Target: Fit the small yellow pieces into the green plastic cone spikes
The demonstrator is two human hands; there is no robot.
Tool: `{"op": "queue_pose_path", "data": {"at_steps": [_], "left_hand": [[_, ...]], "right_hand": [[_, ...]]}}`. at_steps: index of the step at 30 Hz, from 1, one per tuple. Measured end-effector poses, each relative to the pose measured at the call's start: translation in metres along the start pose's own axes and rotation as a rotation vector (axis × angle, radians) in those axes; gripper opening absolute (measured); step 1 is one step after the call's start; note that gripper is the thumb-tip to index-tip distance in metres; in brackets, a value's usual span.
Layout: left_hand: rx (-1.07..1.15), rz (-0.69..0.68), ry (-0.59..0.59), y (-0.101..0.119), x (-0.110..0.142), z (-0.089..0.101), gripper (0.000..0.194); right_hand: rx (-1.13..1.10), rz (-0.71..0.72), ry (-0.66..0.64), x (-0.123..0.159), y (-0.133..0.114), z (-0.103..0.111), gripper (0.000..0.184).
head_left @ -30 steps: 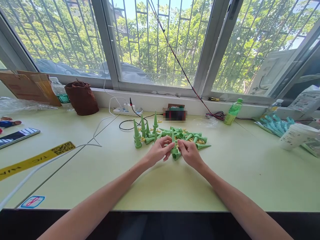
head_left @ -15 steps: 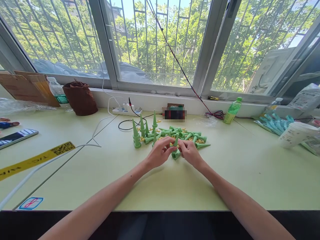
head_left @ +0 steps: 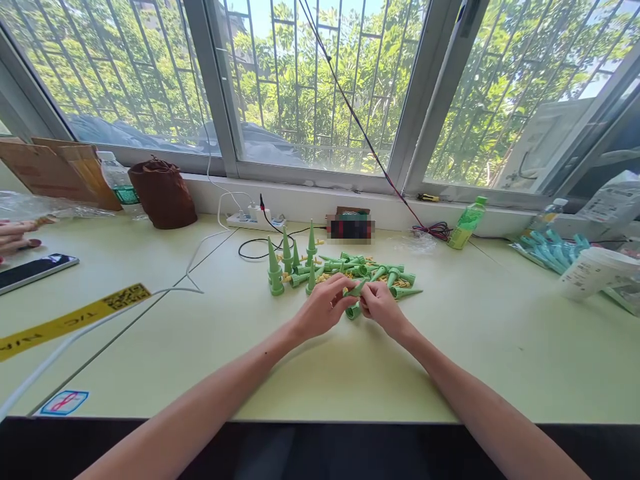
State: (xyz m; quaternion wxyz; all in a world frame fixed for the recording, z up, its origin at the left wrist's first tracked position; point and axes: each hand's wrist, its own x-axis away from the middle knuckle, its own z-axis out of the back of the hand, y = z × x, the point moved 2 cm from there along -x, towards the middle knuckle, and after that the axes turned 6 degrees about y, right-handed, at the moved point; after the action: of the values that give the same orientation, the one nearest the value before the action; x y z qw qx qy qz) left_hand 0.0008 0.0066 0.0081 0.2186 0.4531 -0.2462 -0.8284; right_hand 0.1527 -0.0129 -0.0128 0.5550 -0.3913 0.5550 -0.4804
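Note:
Between my two hands is a green plastic watering spike (head_left: 357,289), tilted with its point to the upper right. My left hand (head_left: 325,303) is closed around its wide end. My right hand (head_left: 383,307) is closed in a pinch right beside the spike; what its fingertips grip is hidden. Just below the fingers lies another green spike, its open round end (head_left: 353,311) towards me. Behind my hands is a pile of green spikes (head_left: 357,268) mixed with small yellow parts (head_left: 404,283). Several spikes (head_left: 275,273) stand upright to the left, some with yellow pieces at their sides.
A power strip (head_left: 255,219) with cables and a dark, blurred-out device (head_left: 350,229) sit by the window. At left are a brown pouch (head_left: 163,193), a phone (head_left: 39,272) and another person's hand (head_left: 17,237). A green bottle (head_left: 467,223) and white cup (head_left: 597,275) stand at right.
The spike in my left hand has tipped from upright to slanting right, towards my right hand. More of the other person's hand shows at the left edge, above the phone.

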Motion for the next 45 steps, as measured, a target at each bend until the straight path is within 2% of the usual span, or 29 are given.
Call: {"op": "queue_pose_path", "data": {"at_steps": [5, 10, 13, 16, 23, 32, 37, 39, 41, 43, 45], "left_hand": [[0.272, 0.285, 0.011, 0.001, -0.002, -0.002, 0.021], [0.661, 0.551, -0.059, -0.003, -0.002, -0.002, 0.036], [0.837, 0.718, -0.129, -0.006, -0.002, -0.001, 0.041], [0.89, 0.768, -0.15, -0.007, -0.002, -0.001, 0.044], [0.718, 0.594, -0.109, -0.009, -0.001, -0.004, 0.038], [0.564, 0.484, -0.075, -0.005, -0.002, -0.002, 0.036], [0.432, 0.404, -0.029, -0.005, -0.001, -0.005, 0.031], [0.288, 0.294, 0.011, -0.004, 0.0, -0.004, 0.024], [0.117, 0.12, 0.028, -0.001, 0.001, -0.003, 0.017], [-0.005, -0.046, -0.008, 0.003, 0.002, -0.001, 0.016], [-0.054, -0.137, -0.053, 0.005, 0.003, -0.001, 0.021]], "right_hand": [[0.082, 0.082, 0.03, 0.003, -0.003, -0.001, 0.045], [0.359, 0.287, 0.105, 0.008, -0.011, 0.0, 0.043], [0.468, 0.405, 0.091, 0.011, -0.016, 0.001, 0.04], [0.509, 0.463, 0.084, 0.013, -0.016, 0.001, 0.039], [0.54, 0.45, 0.118, 0.01, -0.013, 0.001, 0.042], [0.598, 0.47, 0.134, 0.009, -0.014, 0.003, 0.044], [0.576, 0.405, 0.149, 0.006, -0.016, 0.003, 0.046], [0.547, 0.357, 0.149, 0.004, -0.015, 0.003, 0.047], [0.507, 0.299, 0.135, 0.002, -0.014, 0.003, 0.048], [0.454, 0.229, 0.098, 0.0, -0.012, 0.003, 0.049], [0.403, 0.166, 0.065, 0.0, -0.01, 0.003, 0.049]]}}
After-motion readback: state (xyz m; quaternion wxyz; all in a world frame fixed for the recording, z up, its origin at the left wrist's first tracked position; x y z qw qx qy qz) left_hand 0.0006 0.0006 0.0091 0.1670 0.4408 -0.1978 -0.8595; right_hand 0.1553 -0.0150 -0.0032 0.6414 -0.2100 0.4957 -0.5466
